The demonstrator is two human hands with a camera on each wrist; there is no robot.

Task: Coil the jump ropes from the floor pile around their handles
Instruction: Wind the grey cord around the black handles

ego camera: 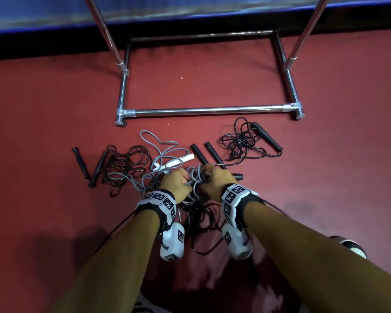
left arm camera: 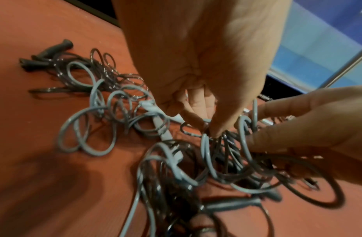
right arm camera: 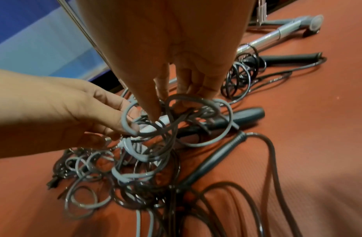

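A tangle of grey jump rope (ego camera: 160, 154) and black jump rope (ego camera: 203, 213) lies on the red floor, with white handles (ego camera: 181, 161) in it. My left hand (ego camera: 185, 179) pinches grey loops (left arm camera: 205, 144) with curled fingers. Right beside it, my right hand (ego camera: 204, 176) pinches dark loops (right arm camera: 176, 97) over a white handle (right arm camera: 161, 120). Two black handles (ego camera: 199, 154) lie just beyond the hands. Separate black ropes sit at the left (ego camera: 122, 163) and the right (ego camera: 244, 141).
A chrome rack base (ego camera: 208, 110) with two slanted poles stands on the floor behind the ropes. A blue mat (ego camera: 190, 5) runs along the back. A shoe (ego camera: 352, 245) shows at the lower right. More black handles (right arm camera: 216, 162) lie under my wrists.
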